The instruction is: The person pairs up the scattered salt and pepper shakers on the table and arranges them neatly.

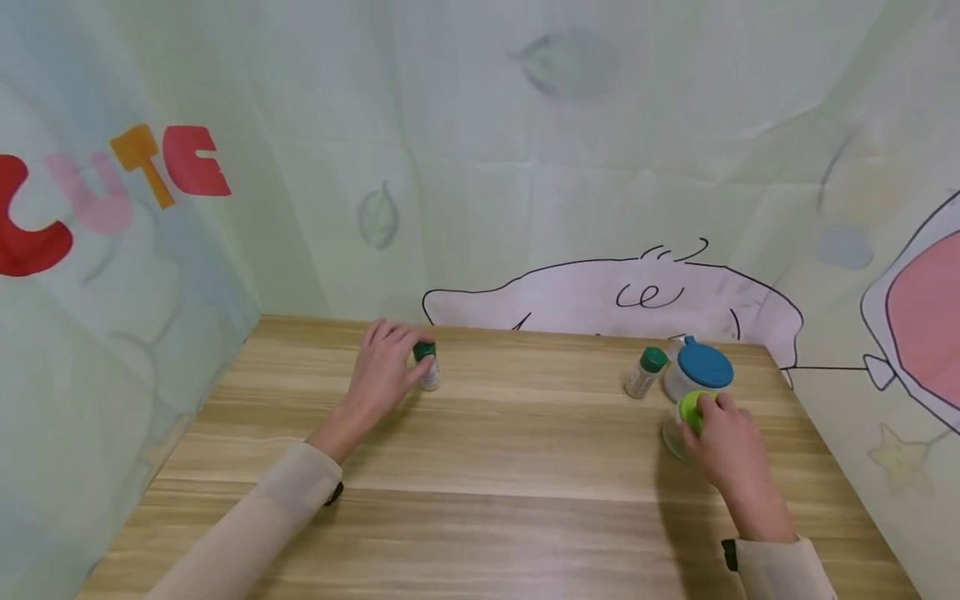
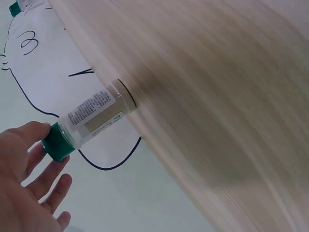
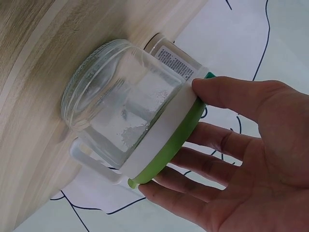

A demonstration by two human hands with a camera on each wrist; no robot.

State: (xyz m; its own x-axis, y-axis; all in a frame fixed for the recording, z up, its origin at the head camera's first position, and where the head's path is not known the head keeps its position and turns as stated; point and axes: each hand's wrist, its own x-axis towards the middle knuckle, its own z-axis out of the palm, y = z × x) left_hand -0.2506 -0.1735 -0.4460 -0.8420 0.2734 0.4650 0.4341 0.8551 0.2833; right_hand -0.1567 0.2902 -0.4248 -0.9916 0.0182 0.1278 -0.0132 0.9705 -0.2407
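My left hand (image 1: pixel 384 364) pinches the green cap of a small spice bottle (image 2: pixel 99 112) between thumb and fingers. The bottle is clear, with a printed label and brownish contents, and stands upright at the table's back left. On the right side, my right hand (image 1: pixel 729 442) grips the rim of a glass seasoning jar (image 3: pixel 113 104) from above. That jar has a white collar, a green lid (image 3: pixel 166 150) and a white handle, with whitish grains inside. Just behind it stand a second green-capped spice bottle (image 1: pixel 642 374) and a seasoning jar with a blue lid (image 1: pixel 705 365).
The wood-grain table (image 1: pixel 510 467) meets a printed cloth backdrop (image 1: pixel 480 167) at its back edge. Cloth also hangs along the left and right sides. The blue-lidded jar and second bottle stand close together near the back right corner.
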